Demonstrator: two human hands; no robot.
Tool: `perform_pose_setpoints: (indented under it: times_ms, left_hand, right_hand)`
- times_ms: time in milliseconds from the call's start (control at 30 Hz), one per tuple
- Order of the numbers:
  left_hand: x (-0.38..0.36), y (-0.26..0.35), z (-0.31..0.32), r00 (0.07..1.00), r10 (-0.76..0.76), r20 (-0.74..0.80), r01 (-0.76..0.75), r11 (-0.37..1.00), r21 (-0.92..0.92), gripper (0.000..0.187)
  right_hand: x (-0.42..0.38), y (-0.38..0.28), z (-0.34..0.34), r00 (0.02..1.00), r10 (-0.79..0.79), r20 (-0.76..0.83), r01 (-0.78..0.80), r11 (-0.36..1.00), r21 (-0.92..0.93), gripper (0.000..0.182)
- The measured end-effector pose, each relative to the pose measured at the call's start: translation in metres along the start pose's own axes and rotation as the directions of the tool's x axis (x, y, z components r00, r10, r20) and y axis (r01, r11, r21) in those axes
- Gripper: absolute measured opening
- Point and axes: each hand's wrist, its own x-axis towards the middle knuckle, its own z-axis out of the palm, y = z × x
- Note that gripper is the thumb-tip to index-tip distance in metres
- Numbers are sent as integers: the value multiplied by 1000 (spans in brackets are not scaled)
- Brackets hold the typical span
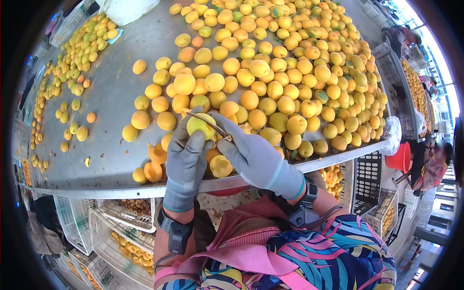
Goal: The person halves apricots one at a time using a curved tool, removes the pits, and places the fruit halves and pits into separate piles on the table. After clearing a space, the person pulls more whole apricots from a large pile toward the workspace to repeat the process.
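My left hand [186,157], in a grey glove, holds a yellow-green apricot [200,125] above the near edge of the metal table [116,164]. A thin metal blade [212,124] lies across the top of this fruit. Its handle end is in my right hand [256,153], also gloved in grey, with the fingers closed round it. Under and beside the hands lie opened apricot halves [153,171] with hollow centres. Whole apricots [249,99] are heaped just beyond both hands.
Greener apricots [87,43] form a second pile at the far left. Below the table stand crates of cut fruit [133,251] and a black crate [367,183]. A red bucket [398,157] and a seated person [430,166] are on the right.
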Motion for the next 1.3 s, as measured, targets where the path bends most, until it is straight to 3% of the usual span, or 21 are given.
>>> perform_pose_setpoints:
  times_ms: [100,167,267,333,467,533,567,633,667,733,767,833,967,1033,1167,1233,1267,1300]
  left_hand:
    - [0,2,0,1000,28,13,-29,995,97,57]
    - [0,2,3,999,44,13,-46,985,165,58]
    - [1,2,10,997,73,14,-75,987,143,58]
    - [1,1,16,998,65,14,-63,993,-103,56]
    - [0,1,8,1000,21,21,-20,996,-82,55]
    - [1,8,6,996,47,79,-57,991,124,54]
    - [0,12,4,996,44,75,-53,991,126,54]
    - [0,17,3,992,64,112,-105,904,414,53]
    - [1,15,3,992,62,114,-104,904,414,53]
    - [2,9,1,996,43,78,-57,980,191,51]
    - [1,6,0,996,41,79,-56,980,191,51]
    - [-2,2,0,996,-69,47,73,994,-84,51]
    - [-2,6,5,996,-32,80,35,999,-35,50]
    - [-2,13,4,991,94,96,-123,919,376,51]
    - [0,15,-3,994,58,96,-93,906,414,52]
    - [2,7,-6,997,-25,80,18,996,91,52]
    - [1,6,-6,997,-26,79,19,996,92,52]
    - [-1,7,-2,997,36,72,-51,974,219,52]
  right_hand:
    - [2,1,1,998,39,48,-38,999,-29,53]
    - [4,8,7,1000,2,-2,-2,999,-43,53]
    - [5,12,14,996,-52,-67,52,999,-8,55]
    - [5,12,19,993,-57,-100,55,998,-22,57]
    - [3,14,17,988,-102,-120,91,991,-94,63]
    - [3,11,10,994,-86,-70,78,991,-111,63]
    - [2,10,8,998,-66,-26,62,990,-127,63]
    - [5,9,9,998,-54,-19,51,988,-146,63]
    - [6,9,9,999,-49,-11,47,984,-171,62]
    - [7,12,15,995,-84,-50,76,987,-145,62]
    - [7,14,18,989,-117,-86,107,987,-120,62]
    - [7,13,20,989,-106,-103,92,987,-135,62]
    - [2,10,10,996,-76,-50,68,987,-144,62]
    - [4,9,5,998,-56,3,56,987,-148,62]
    - [8,10,7,999,-40,32,44,990,-133,61]
    - [7,4,3,999,-22,37,27,988,-151,59]
    - [7,2,1,999,1,41,6,986,-170,58]
    - [6,4,2,999,2,39,4,986,-168,58]
